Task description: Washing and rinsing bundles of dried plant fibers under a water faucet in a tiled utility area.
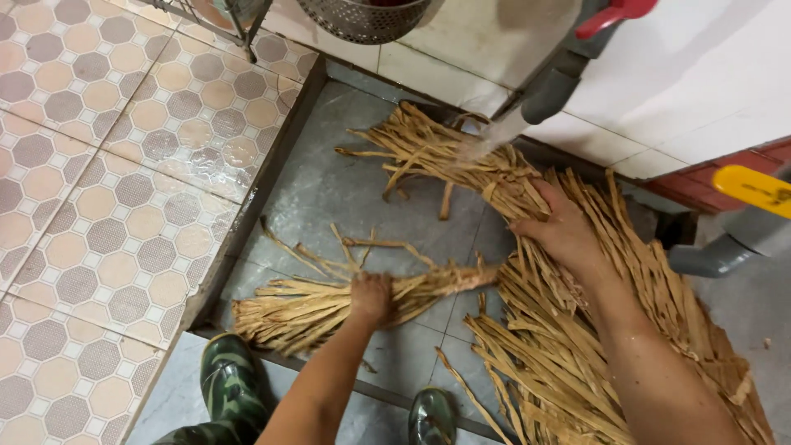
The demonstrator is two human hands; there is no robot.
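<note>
Head view: your left hand (371, 298) clamps a strip bundle (329, 303) lying crosswise.
Right hand (564, 233): presses the big pile (593, 330) under water.

Floor tiles (107, 189): hexagon pattern, pink and grey, wet sheen, left of basin. Basin floor (346, 189): grey, sunken, dark rim. Wall (700, 74): white tile. Colander (362, 16): perforated metal, top edge. Grey pipe (552, 82) with red handle (614, 16), water running out. Second grey pipe (717, 251), yellow handle (754, 188), right. Two camouflage boots (231, 383), bottom edge.
</note>
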